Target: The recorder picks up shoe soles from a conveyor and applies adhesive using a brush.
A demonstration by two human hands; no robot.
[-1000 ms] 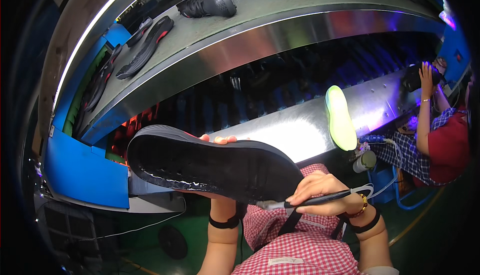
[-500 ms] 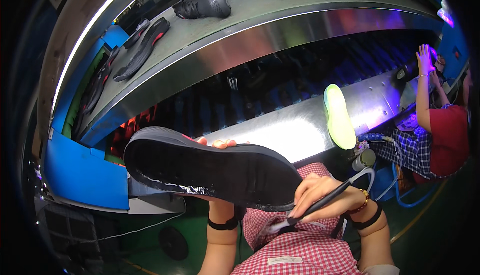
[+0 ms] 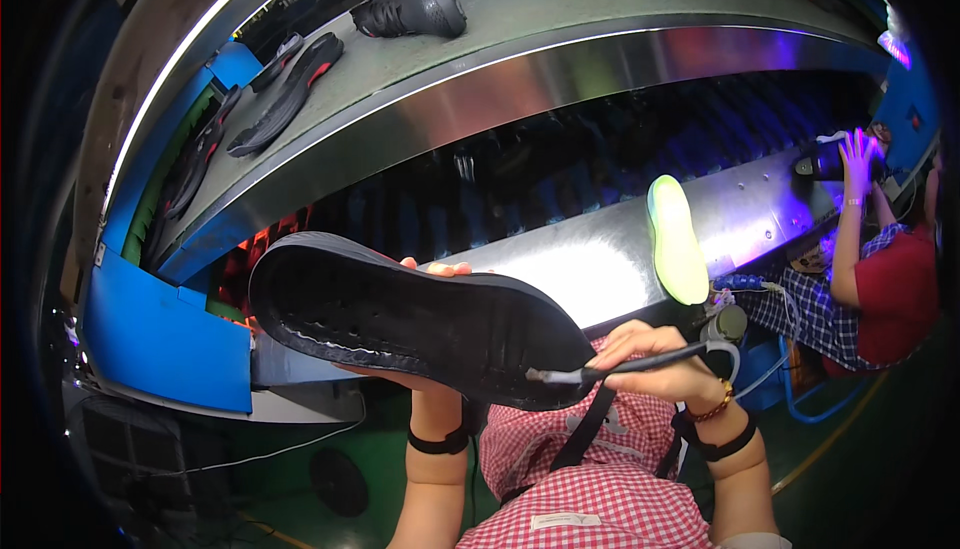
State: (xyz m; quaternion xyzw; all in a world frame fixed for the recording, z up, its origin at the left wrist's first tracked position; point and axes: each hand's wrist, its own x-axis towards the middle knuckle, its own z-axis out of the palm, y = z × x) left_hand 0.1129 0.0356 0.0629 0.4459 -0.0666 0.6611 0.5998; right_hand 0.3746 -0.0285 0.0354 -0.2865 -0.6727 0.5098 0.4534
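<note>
A large black shoe sole (image 3: 400,314) is held up over my lap, its hollow inner side facing me. My left hand (image 3: 447,269) is closed round its middle; the fingertips curl over the far edge and the palm is mostly hidden below. White wet streaks lie along the near rim toward the heel. In my right hand (image 3: 660,374) is a brush (image 3: 650,360) with a dark handle and a tube at its rear end. Its pale bristles rest against or just over the inside of the sole near the right end.
A yellow-green sole (image 3: 678,244) lies on the metal ledge (image 3: 560,259). Beyond runs a grey-green conveyor belt (image 3: 560,11) carrying black shoes (image 3: 412,4) and soles (image 3: 287,97). A co-worker in red (image 3: 895,279) handles a dark shoe at right. A small container (image 3: 728,324) stands near my right hand.
The brush has moved from below the sole's near edge up onto its inner side. The sole has tilted slightly. At right the co-worker's hand has lowered.
</note>
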